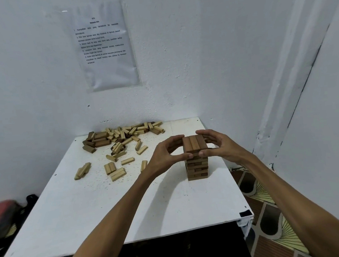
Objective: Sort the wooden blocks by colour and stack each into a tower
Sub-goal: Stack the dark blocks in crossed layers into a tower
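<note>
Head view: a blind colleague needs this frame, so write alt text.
The left hand and right hand grip the top layer of a dark-brown block tower on a white table. Loose pale and dark blocks lie scattered beyond, near the wall.

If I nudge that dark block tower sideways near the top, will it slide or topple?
Probably topple: the dark tower is tall and narrow, many layers high. Gaps between blocks in its lower layers suggest nothing locks them, so layers may shear apart. Pushed low, it might slide on the flat white table.
</note>
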Demonstrator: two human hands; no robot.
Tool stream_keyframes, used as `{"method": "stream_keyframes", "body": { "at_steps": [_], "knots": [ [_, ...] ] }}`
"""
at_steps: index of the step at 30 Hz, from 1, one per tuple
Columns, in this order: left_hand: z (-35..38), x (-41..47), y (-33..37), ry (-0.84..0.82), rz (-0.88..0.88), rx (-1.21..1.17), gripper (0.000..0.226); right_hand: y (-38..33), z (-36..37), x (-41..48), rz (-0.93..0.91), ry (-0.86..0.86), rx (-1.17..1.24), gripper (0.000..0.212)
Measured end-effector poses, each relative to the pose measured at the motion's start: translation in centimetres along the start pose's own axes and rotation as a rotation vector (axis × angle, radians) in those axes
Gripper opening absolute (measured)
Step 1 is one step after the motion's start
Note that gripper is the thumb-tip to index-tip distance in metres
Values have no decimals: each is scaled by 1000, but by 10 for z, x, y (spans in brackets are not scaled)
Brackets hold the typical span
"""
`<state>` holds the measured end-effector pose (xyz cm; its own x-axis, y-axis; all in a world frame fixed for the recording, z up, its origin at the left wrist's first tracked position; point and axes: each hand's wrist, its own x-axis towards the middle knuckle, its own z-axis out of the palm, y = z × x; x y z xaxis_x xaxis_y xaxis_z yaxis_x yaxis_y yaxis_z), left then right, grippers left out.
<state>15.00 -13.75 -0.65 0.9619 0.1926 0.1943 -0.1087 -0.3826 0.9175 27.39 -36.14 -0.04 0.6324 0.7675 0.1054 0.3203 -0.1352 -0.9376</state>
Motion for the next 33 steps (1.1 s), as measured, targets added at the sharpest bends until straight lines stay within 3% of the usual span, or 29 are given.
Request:
{"method": "stream_keyframes", "body": {
  "at_steps": [5, 9, 13, 16, 20, 33],
  "knots": [
    [0, -5, -2, -22, -18, -16, 97, -1, 4, -3, 13, 35, 29, 73],
    [-2, -7, 4, -11, -34, -57, 86, -6, 7, 1, 45, 90, 67, 61],
    [10, -8, 4, 59, -159, -240, 76, -3, 24, 1, 151, 283, 309, 83],
    [34, -12, -8, 188, -314, -412, 76, 15, 53, -6, 235, 327, 430, 105],
    [64, -18, -24, 241, -406, -508, 96, 34, 79, -11, 256, 382, 556, 116],
    [84, -18, -26, 186, -216, -513, 75, 49, 93, -9, 237, 497, 484, 103]
  ]
}}
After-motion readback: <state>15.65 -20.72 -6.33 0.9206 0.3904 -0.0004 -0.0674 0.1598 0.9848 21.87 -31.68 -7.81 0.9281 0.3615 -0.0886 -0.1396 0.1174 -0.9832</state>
